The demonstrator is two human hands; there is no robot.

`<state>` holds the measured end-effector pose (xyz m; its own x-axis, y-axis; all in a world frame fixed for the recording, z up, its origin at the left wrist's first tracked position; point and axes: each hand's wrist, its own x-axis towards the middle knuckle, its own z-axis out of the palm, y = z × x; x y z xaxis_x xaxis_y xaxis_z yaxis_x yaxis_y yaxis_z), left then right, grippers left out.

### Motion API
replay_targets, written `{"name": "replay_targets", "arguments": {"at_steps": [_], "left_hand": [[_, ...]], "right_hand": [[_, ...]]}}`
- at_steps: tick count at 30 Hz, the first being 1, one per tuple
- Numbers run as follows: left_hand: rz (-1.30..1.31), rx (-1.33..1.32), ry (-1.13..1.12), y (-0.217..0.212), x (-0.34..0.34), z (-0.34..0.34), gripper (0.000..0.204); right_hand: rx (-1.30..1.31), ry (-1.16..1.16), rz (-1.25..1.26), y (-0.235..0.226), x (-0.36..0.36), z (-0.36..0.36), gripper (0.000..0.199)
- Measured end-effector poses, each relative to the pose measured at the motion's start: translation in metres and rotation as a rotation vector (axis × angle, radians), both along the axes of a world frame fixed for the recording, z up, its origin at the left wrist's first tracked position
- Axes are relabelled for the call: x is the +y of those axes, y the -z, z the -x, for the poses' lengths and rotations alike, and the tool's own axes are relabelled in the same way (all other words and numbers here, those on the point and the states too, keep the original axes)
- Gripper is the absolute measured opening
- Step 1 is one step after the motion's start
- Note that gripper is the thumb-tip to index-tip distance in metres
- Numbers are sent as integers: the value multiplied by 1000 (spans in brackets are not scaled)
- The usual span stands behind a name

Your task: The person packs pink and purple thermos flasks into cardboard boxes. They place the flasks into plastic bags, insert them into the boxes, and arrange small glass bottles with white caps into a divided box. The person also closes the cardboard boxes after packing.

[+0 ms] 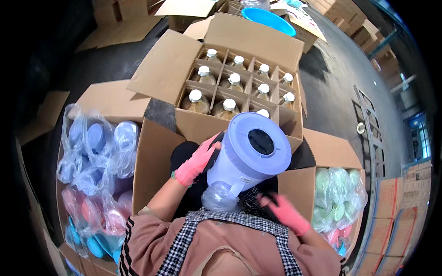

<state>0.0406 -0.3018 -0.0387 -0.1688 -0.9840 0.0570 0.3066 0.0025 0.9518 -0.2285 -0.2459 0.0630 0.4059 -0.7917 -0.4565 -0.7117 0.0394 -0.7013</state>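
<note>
My left hand (199,161), in a pink and black glove, grips the side of a lavender plastic jug-shaped shell (216,168). It lies tilted over my lap, its round end with a dark central hole turned up and away from me. A handle and a small white label show on its near side. A crumpled clear plastic bag (220,198) sits against its lower end. My right hand (285,213), gloved alike, is apart from the shell, near the checked apron (251,202). Its fingers are loosely bent and apart, with nothing seen in them.
Ahead, an open carton (198,123) with cardboard dividers holds several glass bottles with white tops. A left carton (156,161) has bagged lavender, pink and blue plastic parts; a right carton (294,188) has bagged green and pink ones. A blue basin (269,20) stands behind.
</note>
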Motion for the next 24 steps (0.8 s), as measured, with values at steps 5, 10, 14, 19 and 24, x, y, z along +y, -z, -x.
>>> {"name": "replay_targets", "arguments": {"at_steps": [5,10,14,19,24], "left_hand": [[218,-526,-23,-25,52,8,68],[659,-1419,322,-11,113,10,48],[381,-1128,-284,-44,130,-28,20],[215,-113,-1135,-61,146,-174,29],[465,-251,-1216,-179,158,-227,35]], "right_hand": [[-584,99,-591,61,10,-32,69],[-944,131,-707,87,2,-29,62],[-1035,17,-607,63,-5,-18,59],[-1223,169,-654,37,-15,-9,52],[-821,-31,-449,28,-12,-7,30]]}}
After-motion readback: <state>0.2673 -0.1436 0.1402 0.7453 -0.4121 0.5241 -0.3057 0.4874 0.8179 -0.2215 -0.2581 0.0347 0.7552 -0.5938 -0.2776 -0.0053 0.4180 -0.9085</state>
